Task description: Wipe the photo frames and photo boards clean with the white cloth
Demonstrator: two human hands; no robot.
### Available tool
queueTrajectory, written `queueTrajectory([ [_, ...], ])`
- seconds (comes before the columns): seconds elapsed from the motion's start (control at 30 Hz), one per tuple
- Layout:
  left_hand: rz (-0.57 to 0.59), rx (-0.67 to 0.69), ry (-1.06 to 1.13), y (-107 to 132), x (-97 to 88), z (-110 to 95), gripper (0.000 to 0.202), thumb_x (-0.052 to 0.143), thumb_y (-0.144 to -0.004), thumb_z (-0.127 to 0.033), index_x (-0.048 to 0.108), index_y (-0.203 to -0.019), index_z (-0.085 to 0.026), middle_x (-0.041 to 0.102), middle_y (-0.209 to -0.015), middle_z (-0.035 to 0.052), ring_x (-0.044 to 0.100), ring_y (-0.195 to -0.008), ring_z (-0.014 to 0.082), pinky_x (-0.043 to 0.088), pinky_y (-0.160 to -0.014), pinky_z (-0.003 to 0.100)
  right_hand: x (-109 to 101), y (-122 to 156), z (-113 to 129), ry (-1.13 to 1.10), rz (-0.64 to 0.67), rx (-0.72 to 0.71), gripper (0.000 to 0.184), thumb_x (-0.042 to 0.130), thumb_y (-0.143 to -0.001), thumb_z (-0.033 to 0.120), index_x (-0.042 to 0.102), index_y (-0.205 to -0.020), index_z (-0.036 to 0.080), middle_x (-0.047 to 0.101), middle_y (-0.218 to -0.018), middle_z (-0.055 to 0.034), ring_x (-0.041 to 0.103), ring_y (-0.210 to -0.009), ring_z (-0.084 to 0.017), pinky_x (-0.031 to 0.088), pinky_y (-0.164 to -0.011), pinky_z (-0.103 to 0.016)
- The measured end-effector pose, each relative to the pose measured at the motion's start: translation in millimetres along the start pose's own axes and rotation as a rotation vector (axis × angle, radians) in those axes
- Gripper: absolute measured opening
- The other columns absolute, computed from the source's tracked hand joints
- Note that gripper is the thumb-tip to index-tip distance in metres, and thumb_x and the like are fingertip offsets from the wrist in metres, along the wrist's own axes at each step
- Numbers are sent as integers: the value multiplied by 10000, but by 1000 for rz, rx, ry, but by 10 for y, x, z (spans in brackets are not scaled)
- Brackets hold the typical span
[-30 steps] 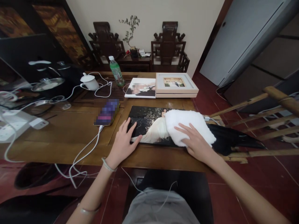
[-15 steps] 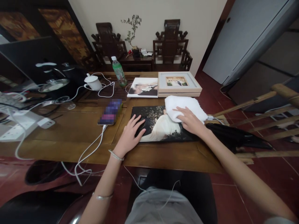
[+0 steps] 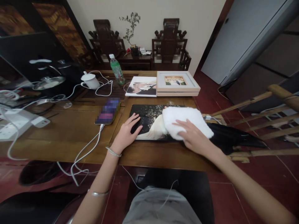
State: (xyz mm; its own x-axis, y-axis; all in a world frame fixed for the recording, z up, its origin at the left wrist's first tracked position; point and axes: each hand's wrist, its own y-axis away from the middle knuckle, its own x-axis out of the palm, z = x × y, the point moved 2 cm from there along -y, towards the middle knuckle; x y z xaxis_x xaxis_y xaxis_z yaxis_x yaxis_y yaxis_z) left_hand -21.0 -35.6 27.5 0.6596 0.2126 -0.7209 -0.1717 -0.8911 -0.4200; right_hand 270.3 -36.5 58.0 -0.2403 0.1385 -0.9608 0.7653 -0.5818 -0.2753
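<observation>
A dark photo print [image 3: 151,124] with a pale dress in the picture lies flat on the wooden table. My left hand [image 3: 127,132] rests on its left edge, fingers spread and holding nothing. On the print's right part sits a folded fluffy white cloth [image 3: 174,116]. My right hand [image 3: 192,137] is on top of the cloth, gripping it against the print with fingers partly stretched. The cloth hides the print's right side.
Behind the print are a white-edged photo panel [image 3: 142,90] and stacked light-wood frames [image 3: 178,90]. A phone [image 3: 108,112] on a white cable lies to the left. Further off stand a green bottle [image 3: 117,71] and a white lidded cup [image 3: 90,81]. Wooden rails [image 3: 254,99] flank the right side.
My right hand has moved the white cloth down the print towards me, over its lower right part. My left hand stays on the left edge. The view has shifted slightly.
</observation>
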Motion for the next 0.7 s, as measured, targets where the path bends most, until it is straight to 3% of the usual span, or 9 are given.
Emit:
queueTrajectory([
  [0.17,-1,26,0,-15,-20,23,370,434,-917,-263,561,-1240,-135,538,-1348,135,406,-1338,252,334,-1113,458,81,-538,-810,20,-32,147,441,409,-665,-9,637,-1002,162,655,-1096,-151,596,-1043,-301,487,-877,-475],
  [0.23,-9,28,-3,-18,-22,27,364,435,-911,-254,567,-1230,-138,550,-1336,133,418,-1329,256,344,-1106,465,108,-662,-974,19,-21,186,431,399,-677,-2,636,-1000,155,671,-1003,-144,619,-953,-298,503,-811,-444],
  [0.3,-13,26,-9,-18,-20,25,360,433,-910,-249,567,-1229,-147,554,-1333,126,421,-1327,256,350,-1101,475,139,-671,-980,27,-28,173,450,393,-678,-13,628,-1023,155,660,-1070,-148,604,-1022,-303,483,-863,-468],
  [0.4,-20,27,-18,-11,-12,13,356,425,-914,-239,568,-1226,-143,559,-1330,125,417,-1331,250,352,-1102,474,174,-458,-725,55,-48,104,488,390,-665,-54,620,-1035,168,576,-1280,-144,473,-1252,-304,372,-1017,-561],
  [0.5,-27,41,-16,0,2,7,350,427,-918,-231,579,-1215,-129,562,-1327,130,412,-1335,248,349,-1107,465,139,-85,-287,65,-31,44,433,386,-655,-81,638,-922,149,509,-1365,-172,341,-1349,-330,292,-1054,-638],
  [0.6,-33,56,-12,11,16,17,347,426,-923,-235,587,-1211,-125,558,-1332,130,408,-1338,251,350,-1107,466,24,260,153,26,-58,-9,369,389,-664,-80,634,-813,152,499,-1372,-187,276,-1375,-334,288,-1045,-667],
  [0.7,-24,54,-16,27,15,32,353,415,-933,-249,577,-1227,-138,532,-1362,123,395,-1346,252,345,-1108,476,-78,453,423,-16,-105,-46,321,391,-677,-84,599,-693,160,520,-1355,-181,286,-1371,-326,294,-1046,-667],
])
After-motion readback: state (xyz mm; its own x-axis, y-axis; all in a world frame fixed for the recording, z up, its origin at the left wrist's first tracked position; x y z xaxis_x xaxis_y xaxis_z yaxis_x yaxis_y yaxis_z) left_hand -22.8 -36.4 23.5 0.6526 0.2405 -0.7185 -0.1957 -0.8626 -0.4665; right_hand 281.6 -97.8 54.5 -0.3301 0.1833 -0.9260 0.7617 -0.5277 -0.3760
